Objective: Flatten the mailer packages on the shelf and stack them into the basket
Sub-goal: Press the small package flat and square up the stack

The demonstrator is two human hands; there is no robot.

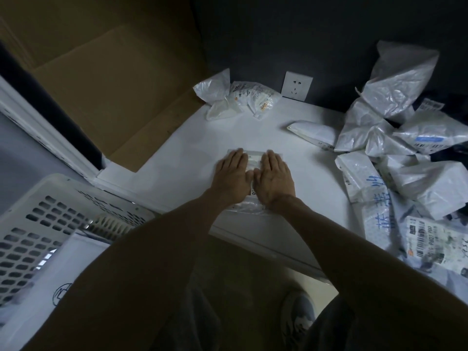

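"Two hands down. Left hand (231,173) and right hand (274,177) side by side, thumbs nearly touching, fingers straight and together, palms pressed flat on one mailer (253,159)."

"Where's it lying?"

"Middle of the white shelf (177,153), its near end close to the front lip. Only a strip between the hands and a crinkled bit by the wrists shows."

"How will it handle, you reckon?"

"Light, I'd say. Thin glossy film, soft, no stiffness of its own; whatever's inside looks slim. Likely slick on that smooth shelf, so pressing straight down beats pushing sideways. Trapped air may puff it back up."

"Where to take hold?"

"By the near edge, thumbs under, fingers on top, one hand at each side so it doesn't droop or refold. A pinch at one corner would probably let it flop."

"And where does it go?"

"The basket (50,183) sits low on the left, beside the shelf. Perforated white walls, a flat white packet (55,262) already in it. Further out: crumpled mailers (395,138) heaped on the right of the shelf, a smaller bunch (233,97) at the back near the wall socket (296,85). Plenty left to do."
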